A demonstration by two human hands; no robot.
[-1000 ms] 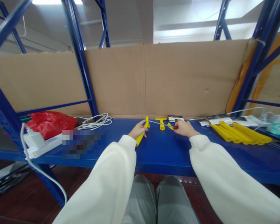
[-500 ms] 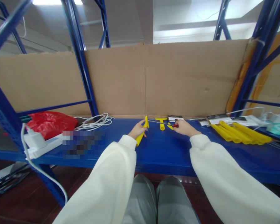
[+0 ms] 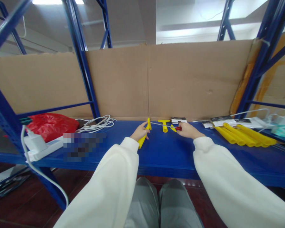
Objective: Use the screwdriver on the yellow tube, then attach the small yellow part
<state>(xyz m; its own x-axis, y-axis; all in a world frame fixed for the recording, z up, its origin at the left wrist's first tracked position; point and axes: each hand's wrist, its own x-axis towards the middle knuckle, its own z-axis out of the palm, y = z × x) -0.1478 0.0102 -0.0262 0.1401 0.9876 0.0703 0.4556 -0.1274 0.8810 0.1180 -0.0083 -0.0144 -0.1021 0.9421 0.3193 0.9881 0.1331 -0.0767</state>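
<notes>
My left hand (image 3: 140, 131) is closed round a yellow scraper-like piece with a tube handle (image 3: 142, 141), held tilted above the blue shelf. My right hand (image 3: 187, 129) grips the red handle of a screwdriver (image 3: 165, 124). Its thin metal shaft points left, and the tip is at or close to the yellow piece's head; whether they touch I cannot tell. Behind the shaft a yellow T-shaped piece (image 3: 165, 128) lies on the shelf. A small yellow part (image 3: 173, 128) sits just left of my right hand.
Several yellow tubes (image 3: 242, 136) lie at the right beside black-and-white packets (image 3: 222, 121). A red plastic bag (image 3: 53, 126), a white power strip (image 3: 47, 148) and coiled white cable (image 3: 99, 123) are at the left. A cardboard wall (image 3: 180, 79) and blue posts (image 3: 82, 63) bound the shelf (image 3: 168, 158).
Both hands stay in nearly the same place, still holding the yellow piece and the screwdriver. I see no clear movement of other things.
</notes>
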